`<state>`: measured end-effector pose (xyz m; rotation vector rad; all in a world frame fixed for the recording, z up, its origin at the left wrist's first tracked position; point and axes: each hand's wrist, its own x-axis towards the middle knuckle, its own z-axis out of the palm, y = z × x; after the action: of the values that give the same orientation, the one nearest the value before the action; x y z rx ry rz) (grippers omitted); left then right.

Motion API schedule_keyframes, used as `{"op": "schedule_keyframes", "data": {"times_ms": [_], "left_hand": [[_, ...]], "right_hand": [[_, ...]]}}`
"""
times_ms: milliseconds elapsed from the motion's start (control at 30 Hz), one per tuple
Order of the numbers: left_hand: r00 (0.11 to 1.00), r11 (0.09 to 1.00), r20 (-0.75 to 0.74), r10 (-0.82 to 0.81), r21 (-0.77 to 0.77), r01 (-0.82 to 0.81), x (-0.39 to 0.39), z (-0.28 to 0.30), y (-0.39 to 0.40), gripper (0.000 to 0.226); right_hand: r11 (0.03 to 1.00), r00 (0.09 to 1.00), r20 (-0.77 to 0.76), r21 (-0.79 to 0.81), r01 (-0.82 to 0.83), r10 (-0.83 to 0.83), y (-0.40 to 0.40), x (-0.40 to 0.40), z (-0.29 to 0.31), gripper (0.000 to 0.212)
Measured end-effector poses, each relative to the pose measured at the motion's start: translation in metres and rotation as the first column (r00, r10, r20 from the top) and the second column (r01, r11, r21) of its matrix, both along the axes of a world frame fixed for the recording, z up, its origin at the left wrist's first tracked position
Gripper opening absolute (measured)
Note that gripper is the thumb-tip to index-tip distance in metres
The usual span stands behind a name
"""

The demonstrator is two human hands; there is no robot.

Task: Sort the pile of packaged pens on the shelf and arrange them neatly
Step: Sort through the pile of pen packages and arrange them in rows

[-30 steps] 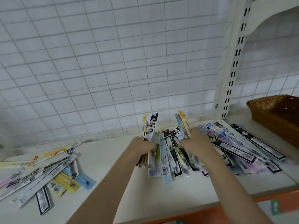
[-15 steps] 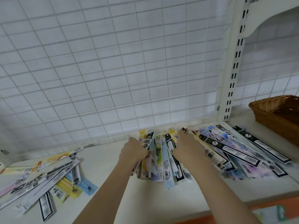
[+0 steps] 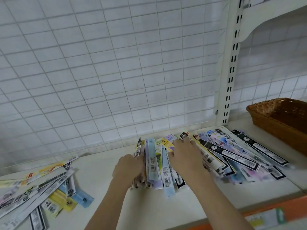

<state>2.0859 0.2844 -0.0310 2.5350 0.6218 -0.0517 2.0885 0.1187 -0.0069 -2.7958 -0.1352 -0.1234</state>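
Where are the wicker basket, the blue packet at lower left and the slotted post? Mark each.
wicker basket (image 3: pixel 265 120): head view, on its woven front wall.
blue packet (image 3: pixel 83 199): head view, on its lower end.
slotted post (image 3: pixel 231 70): head view, on its slotted face.

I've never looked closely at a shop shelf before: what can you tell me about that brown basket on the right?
The basket looks woven from brown wicker, with a braided rim and slanting sides. It stands upright on the white shelf at the far right, beside the slotted upright post, and the picture's edge cuts it off. Its inside is dark; any contents cannot be made out. Neither hand touches it, and the nearest pen packets lie just clear of it.
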Motion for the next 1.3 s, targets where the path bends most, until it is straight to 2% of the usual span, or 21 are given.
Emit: {"op": "schedule_keyframes", "data": {"times_ms": [133, 233, 300, 467, 600, 833, 1000, 1133, 1300], "left_hand": [[0.997, 0.999, 0.075, -0.026, 0.025, 0.024, -0.011, -0.003, 0.008, 0.058], [0.963, 0.998, 0.262, -0.062, 0.006, 0.062, -0.028, -0.003, 0.024, 0.046], [0.910, 0.995, 0.403, -0.094, 0.058, 0.077, -0.042, -0.004, 0.043, 0.037], [0.859, 0.994, 0.509, -0.055, 0.109, -0.001, -0.085, 0.002, 0.106, 0.020], [0.854, 0.989, 0.520, -0.012, 0.131, -0.066, -0.125, 0.006, 0.168, 0.015], [0.850, 0.974, 0.515, 0.109, 0.116, -0.195, -0.174, 0.000, 0.266, 0.015], [0.822, 0.956, 0.539, 0.182, 0.098, -0.276, -0.193, -0.004, 0.321, 0.012], [0.831, 0.969, 0.529, 0.173, 0.060, -0.239, -0.196, -0.001, 0.354, 0.013], [0.799, 0.982, 0.586, 0.138, 0.023, -0.187, -0.193, 0.004, 0.387, 0.012]], "right_hand": [[0.998, 0.992, 0.112, 0.023, -0.056, 0.053, 0.016, -0.004, -0.002, 0.034], [0.983, 0.980, 0.128, 0.081, -0.166, 0.155, 0.034, -0.007, -0.002, 0.032], [0.971, 0.971, 0.120, 0.096, -0.221, 0.209, 0.049, -0.012, -0.002, 0.030], [0.931, 0.936, 0.133, 0.129, -0.341, 0.325, 0.101, -0.025, -0.012, 0.027], [0.895, 0.915, 0.145, 0.199, -0.399, 0.376, 0.149, -0.043, -0.019, 0.025], [0.856, 0.872, 0.099, 0.169, -0.489, 0.479, 0.230, -0.070, -0.034, 0.021], [0.863, 0.878, 0.096, 0.166, -0.478, 0.468, 0.272, -0.075, -0.031, 0.022], [0.842, 0.853, 0.141, 0.147, -0.519, 0.502, 0.310, -0.082, -0.018, 0.031], [0.819, 0.819, -0.006, 0.030, -0.573, 0.573, 0.343, -0.089, -0.026, 0.047]]}}
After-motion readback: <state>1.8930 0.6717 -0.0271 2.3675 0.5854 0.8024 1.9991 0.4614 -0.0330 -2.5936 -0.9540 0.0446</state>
